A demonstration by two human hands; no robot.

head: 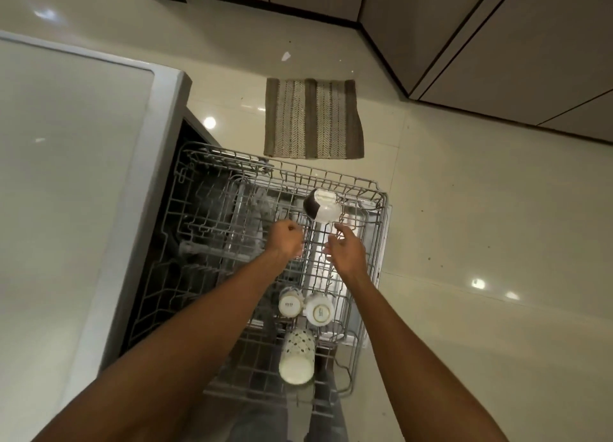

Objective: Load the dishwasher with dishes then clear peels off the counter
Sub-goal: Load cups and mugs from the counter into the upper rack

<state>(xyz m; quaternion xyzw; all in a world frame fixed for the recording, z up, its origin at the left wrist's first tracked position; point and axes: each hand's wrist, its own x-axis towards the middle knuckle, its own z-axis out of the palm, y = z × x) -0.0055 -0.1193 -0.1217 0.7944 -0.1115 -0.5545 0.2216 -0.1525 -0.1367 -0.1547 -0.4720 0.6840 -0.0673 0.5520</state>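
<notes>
Both hands hover over the pulled-out rack — left hand clenched, empty; right hand released, fingers loose. A mug lies at twelve o'clock of them — three cups at six.

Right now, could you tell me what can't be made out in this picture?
- Head view: whether the left hand holds anything; its curled fingers hide it.
- Lower rack: its contents are dark and blurred behind the upper rack's wires.
- Print on the two cups: too small.
</notes>
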